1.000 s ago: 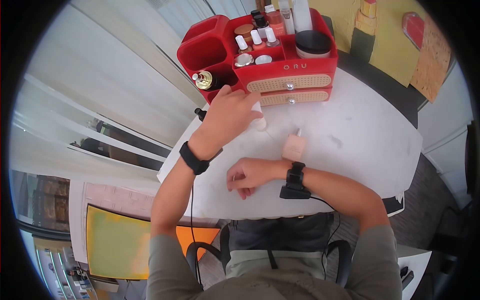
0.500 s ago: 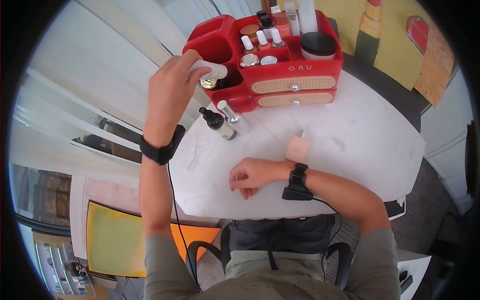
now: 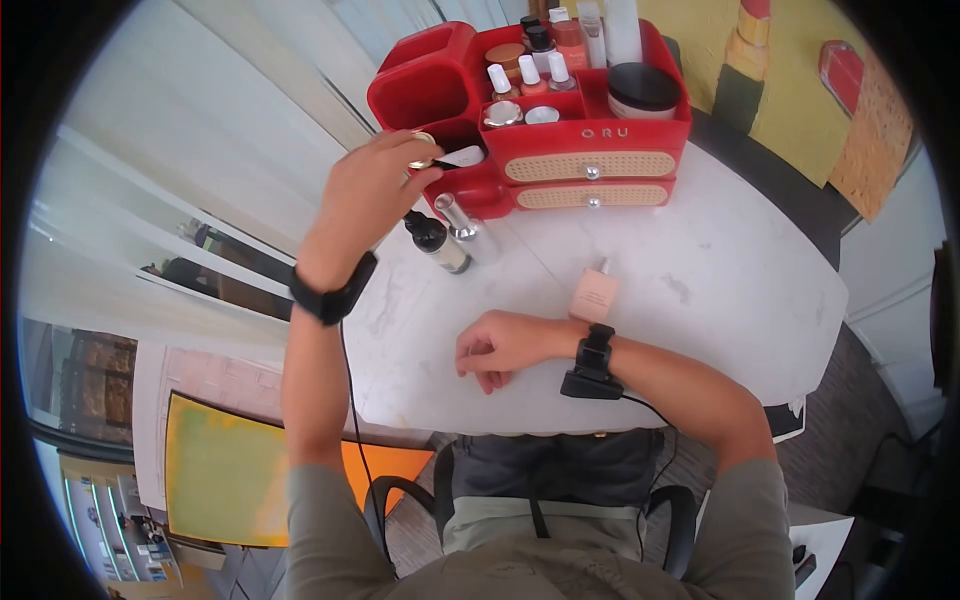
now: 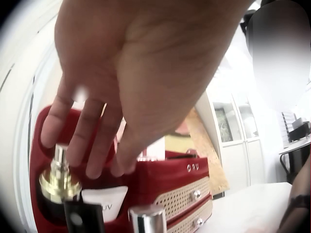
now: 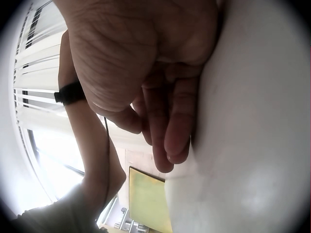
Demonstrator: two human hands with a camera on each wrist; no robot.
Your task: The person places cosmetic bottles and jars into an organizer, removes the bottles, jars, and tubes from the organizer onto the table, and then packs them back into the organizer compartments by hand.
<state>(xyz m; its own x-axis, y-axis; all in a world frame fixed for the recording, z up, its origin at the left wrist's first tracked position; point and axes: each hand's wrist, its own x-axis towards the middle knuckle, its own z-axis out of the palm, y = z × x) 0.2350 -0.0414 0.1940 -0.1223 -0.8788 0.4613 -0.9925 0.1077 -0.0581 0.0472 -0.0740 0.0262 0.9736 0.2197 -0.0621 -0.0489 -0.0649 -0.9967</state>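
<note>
My left hand (image 3: 372, 190) hovers at the left side of a red cosmetics organizer (image 3: 655, 132). In the left wrist view its fingers hang fairly straight, with nothing gripped. Just below them a white tube (image 4: 108, 203) leans in the organizer's left compartment. Beside the tube stands a bottle with a gold collar and pump (image 4: 59, 187), partly covered by the hand in the head view. My right hand (image 3: 500, 345) rests on the white table, fingers loosely curled around nothing. A square peach bottle (image 3: 594, 293) stands beyond the right wrist.
A black bottle (image 3: 432, 240) and a clear silver-capped bottle (image 3: 468, 228) stand in front of the organizer's left end. White-capped nail polishes (image 3: 530, 75) and a black-lidded jar (image 3: 642, 88) fill its upper trays. White marbled tabletop (image 3: 720, 260) spreads rightward.
My left hand carried the white tube from the table in front of the drawers up to the left compartment and let go of it there. The right hand stays put.
</note>
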